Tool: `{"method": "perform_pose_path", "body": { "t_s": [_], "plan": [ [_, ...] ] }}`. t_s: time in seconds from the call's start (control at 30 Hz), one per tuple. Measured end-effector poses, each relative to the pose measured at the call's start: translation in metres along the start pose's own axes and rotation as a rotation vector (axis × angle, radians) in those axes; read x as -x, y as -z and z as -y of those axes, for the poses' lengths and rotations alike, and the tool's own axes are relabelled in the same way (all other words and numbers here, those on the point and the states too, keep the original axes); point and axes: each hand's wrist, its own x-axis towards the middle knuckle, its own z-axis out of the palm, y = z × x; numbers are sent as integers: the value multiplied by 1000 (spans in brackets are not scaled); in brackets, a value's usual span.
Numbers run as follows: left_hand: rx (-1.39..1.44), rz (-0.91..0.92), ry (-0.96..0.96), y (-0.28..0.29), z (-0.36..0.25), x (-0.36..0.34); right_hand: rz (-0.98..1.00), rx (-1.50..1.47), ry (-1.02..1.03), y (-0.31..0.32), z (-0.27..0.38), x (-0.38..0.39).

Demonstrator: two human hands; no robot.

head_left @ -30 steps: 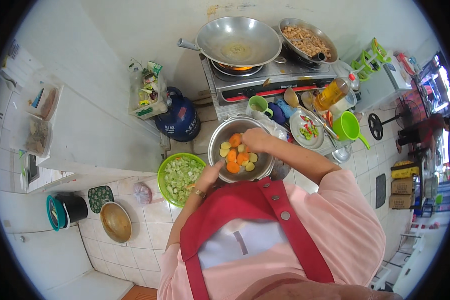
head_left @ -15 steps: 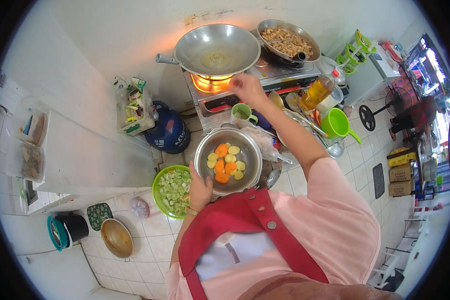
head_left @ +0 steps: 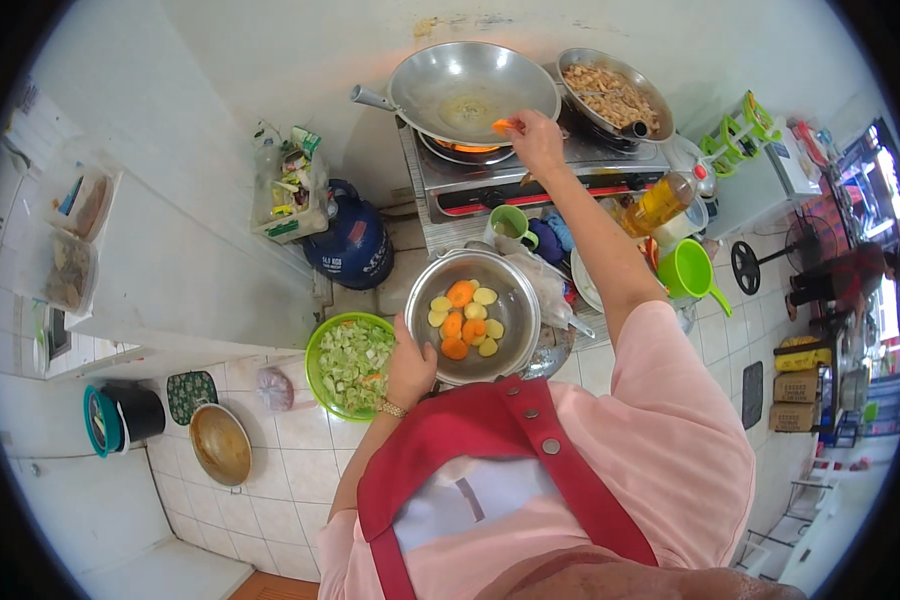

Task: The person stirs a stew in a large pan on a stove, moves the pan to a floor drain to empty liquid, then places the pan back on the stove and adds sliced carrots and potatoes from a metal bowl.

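Observation:
My left hand (head_left: 410,368) grips the left rim of a metal pot (head_left: 526,345). Inside the pot lie round orange carrot slices (head_left: 454,348) and pale yellow slices (head_left: 484,296), probably potato. Pinched in my right hand (head_left: 538,143) is a carrot slice (head_left: 501,126), held over the front right edge of a large wok (head_left: 430,85). A little oily liquid (head_left: 467,108) lies in the wok's bottom. The wok sits on a lit burner of the gas stove (head_left: 450,192), with flame showing beneath it.
Beside the wok stands a pan of browned pieces (head_left: 610,95). A green bowl of chopped greens (head_left: 320,385) is left of my left hand. Right of the stove are an oil bottle (head_left: 662,204) and a green dipper (head_left: 686,268). A blue gas cylinder (head_left: 350,245) stands on the left.
My right hand has moved up from the stove's front to the wok's edge, and a carrot slice now shows in its fingers. The flame looks smaller. My left hand stays on the pot.

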Motion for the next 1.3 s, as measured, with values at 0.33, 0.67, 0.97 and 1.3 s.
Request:
{"method": "perform_pose_path", "body": {
  "t_s": [0.33, 0.67, 0.97, 1.3],
  "plan": [
    [26, -22, -20, 1, 3, -3, 97, 113, 222, 25, 30, 14],
    [1, 75, 102, 4, -3, -1, 1049, -258, 213, 32, 92, 157],
    [-58, 12, 54, 3, -4, 0, 1135, 256, 470, -45, 96, 214],
    [-101, 67, 154, 13, -19, 3, 1156, -96, 346, 9, 102, 168]
  ]
}}
